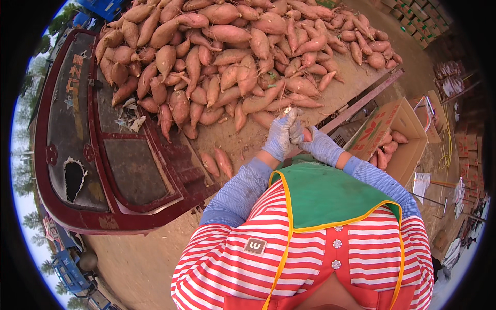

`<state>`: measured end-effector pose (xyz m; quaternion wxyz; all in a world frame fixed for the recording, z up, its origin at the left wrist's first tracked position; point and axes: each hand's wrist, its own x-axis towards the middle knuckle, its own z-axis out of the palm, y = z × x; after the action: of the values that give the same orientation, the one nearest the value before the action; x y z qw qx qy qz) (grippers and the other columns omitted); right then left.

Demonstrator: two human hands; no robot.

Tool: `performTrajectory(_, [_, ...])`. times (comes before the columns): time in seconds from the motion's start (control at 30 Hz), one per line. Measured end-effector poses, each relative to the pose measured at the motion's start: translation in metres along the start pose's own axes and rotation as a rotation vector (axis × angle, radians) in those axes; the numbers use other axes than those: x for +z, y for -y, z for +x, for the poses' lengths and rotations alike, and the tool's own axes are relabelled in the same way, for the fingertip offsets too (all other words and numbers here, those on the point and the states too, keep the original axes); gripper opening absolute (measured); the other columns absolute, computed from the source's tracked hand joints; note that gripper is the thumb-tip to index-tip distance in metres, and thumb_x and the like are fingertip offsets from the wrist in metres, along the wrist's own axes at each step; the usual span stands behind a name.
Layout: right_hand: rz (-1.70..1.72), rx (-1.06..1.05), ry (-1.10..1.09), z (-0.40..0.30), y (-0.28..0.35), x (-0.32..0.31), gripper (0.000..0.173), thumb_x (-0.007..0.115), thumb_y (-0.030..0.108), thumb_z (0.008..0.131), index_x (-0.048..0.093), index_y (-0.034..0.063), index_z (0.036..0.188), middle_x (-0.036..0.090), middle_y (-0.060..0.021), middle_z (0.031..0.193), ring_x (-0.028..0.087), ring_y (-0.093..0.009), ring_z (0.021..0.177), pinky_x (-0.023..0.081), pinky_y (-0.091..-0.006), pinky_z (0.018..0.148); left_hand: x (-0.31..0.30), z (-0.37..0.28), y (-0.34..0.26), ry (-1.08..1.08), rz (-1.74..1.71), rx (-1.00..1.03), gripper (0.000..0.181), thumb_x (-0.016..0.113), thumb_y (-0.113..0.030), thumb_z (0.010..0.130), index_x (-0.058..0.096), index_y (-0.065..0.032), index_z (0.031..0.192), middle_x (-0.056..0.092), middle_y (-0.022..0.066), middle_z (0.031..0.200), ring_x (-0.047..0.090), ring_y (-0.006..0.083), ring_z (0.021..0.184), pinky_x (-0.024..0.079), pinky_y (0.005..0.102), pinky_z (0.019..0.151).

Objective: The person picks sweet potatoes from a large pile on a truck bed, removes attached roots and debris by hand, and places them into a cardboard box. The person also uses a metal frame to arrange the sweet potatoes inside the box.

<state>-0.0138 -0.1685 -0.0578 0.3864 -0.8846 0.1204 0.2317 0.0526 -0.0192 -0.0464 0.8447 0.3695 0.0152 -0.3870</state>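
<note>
In front of my apron, my left hand point(282, 133) and my right hand point(321, 146) meet, both in soiled, blue-striped gloves. A small reddish part of a sweet potato point(307, 135) shows between them, against my right hand's fingers. The rest of it is hidden by the gloves. My left fingers are curled beside it, and I cannot tell what they grip. Just beyond the hands spreads a large heap of sweet potatoes point(228, 58) on a worn truck bed point(248, 143). Two loose sweet potatoes point(217, 162) lie on the bed, left of my hands.
A dark-red truck side panel point(116, 211) with a torn hole borders the left. A metal rail point(360, 99) edges the bed at right. Beside it stands an open cardboard box point(407, 155) holding several sweet potatoes. Stacked cartons point(420, 23) stand at upper right.
</note>
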Motion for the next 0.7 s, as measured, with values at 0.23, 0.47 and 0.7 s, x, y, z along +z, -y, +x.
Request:
performTrajectory(0.23, [0.505, 0.117, -0.422, -0.018, -0.101, -0.033, 0.063, 0.069, 0.032, 0.080, 0.043, -0.0010, 0.127, 0.062, -0.0155, 0.098, 0.062, -0.028, 0.079, 0.051, -0.0366, 0.070, -0.065, -0.011, -0.012, -0.080, 1.023, -0.078, 0.040, 0.068, -0.037, 0.082, 0.060, -0.0013, 0.096, 0.060, 0.0053, 0.073, 0.056, 0.0168, 0.064, 0.044, 0.0303, 0.056])
performTrajectory(0.47, [0.949, 0.522, -1.040, -0.158, -0.235, -0.074, 0.050, 0.069, 0.030, 0.082, 0.048, 0.0115, 0.124, 0.058, -0.0029, 0.085, 0.054, -0.012, 0.060, 0.045, -0.0231, 0.048, -0.163, -0.030, -0.044, -0.545, 1.958, -0.439, 0.072, 0.073, -0.040, 0.072, 0.048, -0.0004, 0.126, 0.055, 0.0245, 0.123, 0.055, 0.0366, 0.113, 0.045, 0.0419, 0.096])
performTrajectory(0.7, [0.421, 0.500, -1.025, -0.211, -0.350, -0.039, 0.059, 0.063, 0.038, 0.086, 0.044, 0.0097, 0.135, 0.057, -0.0061, 0.121, 0.058, -0.018, 0.097, 0.048, -0.0347, 0.077, -0.250, 0.072, 0.000, -0.862, 1.638, -0.348, 0.062, 0.068, -0.037, 0.076, 0.050, -0.0014, 0.124, 0.057, 0.0244, 0.119, 0.057, 0.0387, 0.110, 0.047, 0.0429, 0.091])
